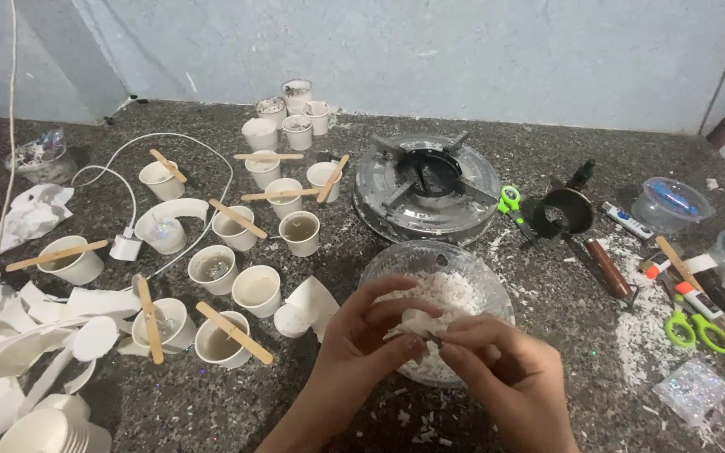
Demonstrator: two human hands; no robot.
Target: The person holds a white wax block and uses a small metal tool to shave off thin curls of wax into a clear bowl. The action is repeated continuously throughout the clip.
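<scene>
My left hand (361,340) and my right hand (497,365) meet over a clear glass bowl (396,260) filled with white wax flakes. Between the fingertips of both hands sits a small white chunk of wax (417,323), with something thin and dark at the right fingertips that is too small to identify. The bowl stands on the dark speckled stone counter (547,335), just in front of a round metal gas burner (426,183). White shavings lie scattered around the bowl.
Several white paper cups (256,289), some with wooden sticks (234,332) across them, fill the left. Torn cup pieces (10,352) and a white charger cable (132,197) lie further left. Green scissors (691,327), small tools, a glitter bag (692,388) and plastic containers (671,204) sit right.
</scene>
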